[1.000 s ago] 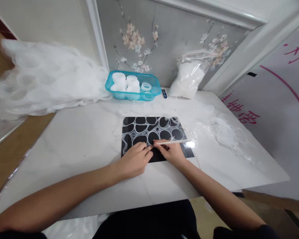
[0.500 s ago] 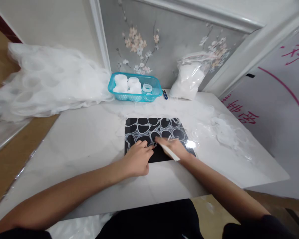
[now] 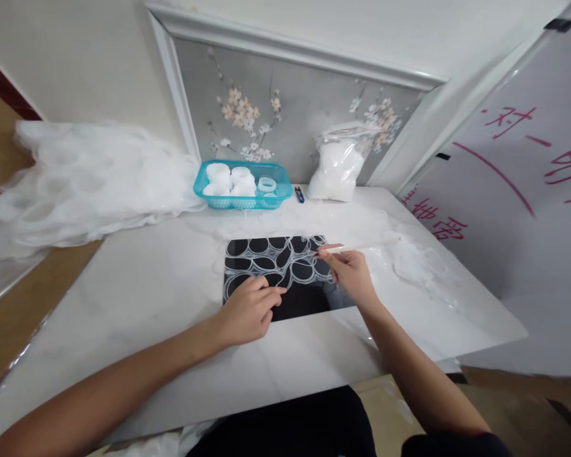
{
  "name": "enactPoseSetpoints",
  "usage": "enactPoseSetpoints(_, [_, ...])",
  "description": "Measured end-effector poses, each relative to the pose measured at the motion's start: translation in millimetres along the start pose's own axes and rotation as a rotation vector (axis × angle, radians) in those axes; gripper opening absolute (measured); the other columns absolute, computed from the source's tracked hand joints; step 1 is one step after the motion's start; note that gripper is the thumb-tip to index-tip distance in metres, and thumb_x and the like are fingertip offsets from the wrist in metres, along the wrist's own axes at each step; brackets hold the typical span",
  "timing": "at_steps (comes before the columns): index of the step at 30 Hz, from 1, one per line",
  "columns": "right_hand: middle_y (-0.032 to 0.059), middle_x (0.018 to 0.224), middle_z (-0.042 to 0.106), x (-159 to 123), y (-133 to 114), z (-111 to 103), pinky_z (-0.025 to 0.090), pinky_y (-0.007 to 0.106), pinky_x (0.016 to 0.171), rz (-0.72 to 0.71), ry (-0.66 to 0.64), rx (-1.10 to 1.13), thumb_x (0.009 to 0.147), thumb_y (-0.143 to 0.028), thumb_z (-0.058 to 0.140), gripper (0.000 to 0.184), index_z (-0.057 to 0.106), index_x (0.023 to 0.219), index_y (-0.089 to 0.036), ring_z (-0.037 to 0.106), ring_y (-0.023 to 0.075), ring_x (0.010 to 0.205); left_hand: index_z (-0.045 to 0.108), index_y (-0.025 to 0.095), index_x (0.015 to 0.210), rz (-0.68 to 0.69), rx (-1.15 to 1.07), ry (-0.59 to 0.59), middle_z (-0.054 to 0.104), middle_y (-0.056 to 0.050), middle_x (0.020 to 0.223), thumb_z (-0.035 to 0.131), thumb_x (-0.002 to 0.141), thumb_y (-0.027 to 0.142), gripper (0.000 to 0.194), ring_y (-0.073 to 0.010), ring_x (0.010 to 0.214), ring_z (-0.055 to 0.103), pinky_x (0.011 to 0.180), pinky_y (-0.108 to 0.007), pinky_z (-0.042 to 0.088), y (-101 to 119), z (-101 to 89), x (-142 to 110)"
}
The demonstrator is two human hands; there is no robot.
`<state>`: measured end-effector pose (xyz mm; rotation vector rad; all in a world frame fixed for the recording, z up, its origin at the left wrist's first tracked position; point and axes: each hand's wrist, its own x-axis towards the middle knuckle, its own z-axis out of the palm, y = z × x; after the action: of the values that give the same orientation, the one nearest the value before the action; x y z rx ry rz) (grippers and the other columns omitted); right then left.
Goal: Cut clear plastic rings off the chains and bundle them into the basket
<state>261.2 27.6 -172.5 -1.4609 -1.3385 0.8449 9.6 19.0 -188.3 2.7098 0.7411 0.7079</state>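
Observation:
A black board (image 3: 297,308) lies on the white table, its upper part covered with thin whitish rings (image 3: 302,271) packed side by side. My left hand (image 3: 250,311) rests at the board's lower left, its index finger stretched over the black surface by a ring and the other fingers loosely bent. It holds nothing that I can see. Above the board's right side, my right hand (image 3: 351,273) pinches a slim white pen-like stick (image 3: 361,246). One dark end of the stick points left toward the rings; the pale end reaches right, over the table.
A turquoise basket (image 3: 285,198) with white rolls and clear rings stands at the back. Beside it are small blue snips (image 3: 299,194) and a clear bag (image 3: 337,168) of white material. White mesh-like material (image 3: 90,184) is heaped left; clear scraps (image 3: 419,260) lie right.
My right hand has lifted off the board's middle and moved right, swinging the stick from pointing toward me to lying crosswise. My left hand stays on the board. The whole view has shifted.

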Motion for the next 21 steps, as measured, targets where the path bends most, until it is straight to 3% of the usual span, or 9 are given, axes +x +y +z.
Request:
enactPoseSetpoints(4, [-0.0019, 0.052, 0.06, 6.3, -14.7, 2.8, 0.033, 0.023, 0.038, -0.107, -0.123, -0.009, 0.082, -0.044, 0.065, 0.029, 0.073, 0.083, -0.016, 0.044, 0.0085, 0.036, 0.052, 0.015, 0.12, -0.204, -0.034, 0.14, 0.063, -0.01, 0.121, 0.056, 0.078, 0.008, 0.043, -0.0246, 0.102, 0.055, 0.09, -0.041, 0.045, 1.3, -6.7, 30.6])
enactPoseSetpoints(7, [0.0019, 0.067, 0.069, 11.3, -21.1, 11.6, 0.037, 0.023, 0.041, -0.234, -0.167, 0.023, 0.081, -0.04, 0.065, 0.024, 0.074, 0.085, -0.018, 0.05, 0.0097, 0.043, 0.051, 0.014, 0.129, -0.348, -0.046, 0.067, 0.06, -0.013, 0.126, 0.074, 0.074, 0.021, 0.06, -0.0301, 0.112, 0.053, 0.094, -0.043, 0.043, -7.6, -2.3, 59.2])
enactPoseSetpoints(9, [0.004, 0.075, 0.072, 11.2, -20.5, 17.8, 0.039, 0.023, 0.043, -0.288, -0.185, 0.069, 0.082, -0.039, 0.066, 0.022, 0.075, 0.084, -0.019, 0.053, 0.0108, 0.049, 0.062, 0.017, 0.117, -0.417, -0.096, -0.016, 0.067, -0.011, 0.113, 0.076, 0.073, 0.021, 0.047, -0.0301, 0.107, 0.057, 0.091, -0.042, 0.044, -16.7, 3.5, 74.1])
enactPoseSetpoints(12, [0.0052, 0.082, 0.073, 9.0, -13.0, 23.4, 0.036, 0.023, 0.04, -0.247, -0.159, 0.165, 0.082, -0.039, 0.066, 0.023, 0.075, 0.087, -0.019, 0.047, 0.0084, 0.044, 0.073, 0.019, 0.087, -0.474, -0.153, -0.057, 0.071, -0.007, 0.087, 0.069, 0.08, 0.022, 0.009, -0.027, 0.092, 0.062, 0.087, -0.039, 0.042, -29.9, 10.1, 85.3])
enactPoseSetpoints(15, [0.0029, 0.072, 0.071, 10.3, -1.3, 25.1, 0.031, 0.024, 0.038, -0.131, -0.107, 0.258, 0.082, -0.043, 0.066, 0.029, 0.074, 0.094, -0.017, 0.04, 0.0065, 0.038, 0.074, 0.02, 0.077, -0.505, -0.221, -0.033, 0.071, -0.005, 0.079, 0.066, 0.081, 0.024, 0.009, -0.024, 0.083, 0.062, 0.081, -0.034, 0.042, -39.7, 10.8, 86.2])
enactPoseSetpoints(21, [-0.0059, 0.042, 0.045, 22.6, 20.5, 33.3, 0.026, 0.025, 0.038, 0.034, -0.136, 0.24, 0.079, -0.051, 0.066, 0.038, 0.073, 0.09, -0.016, 0.035, 0.0086, 0.036, 0.071, 0.019, 0.071, -0.6, -0.553, 0.034, 0.068, -0.002, 0.068, 0.064, 0.079, 0.036, 0.02, -0.0188, 0.065, 0.06, 0.064, -0.028, 0.041, -53.8, 9.3, 82.4])
